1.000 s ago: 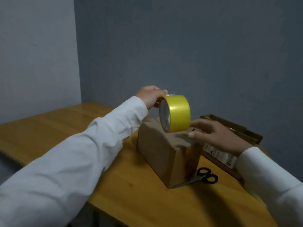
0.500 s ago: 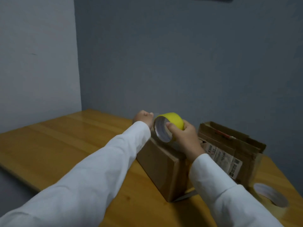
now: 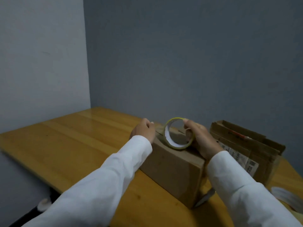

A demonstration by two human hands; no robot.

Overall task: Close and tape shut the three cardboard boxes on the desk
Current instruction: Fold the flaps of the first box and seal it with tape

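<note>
A closed brown cardboard box [image 3: 173, 169] stands on the wooden desk [image 3: 78, 145] in front of me. My right hand [image 3: 199, 139] grips a yellow tape roll [image 3: 176, 145] that stands on edge on the box's top. My left hand [image 3: 143, 131] lies with curled fingers over the far left end of the top and holds down the tape end; a short strip seems to run from it to the roll. A second cardboard box [image 3: 246, 145] with labels stands to the right, its flaps up.
A scissors blade [image 3: 206, 196] pokes out from behind the near right corner of the closed box. A blurred second tape roll [image 3: 285, 197] lies at the right edge. Walls meet behind the desk. The desk's left half is bare wood.
The roll passed from my left hand to my right and came down onto the box top. My left hand moved to the box's far left end. The camera tilted up.
</note>
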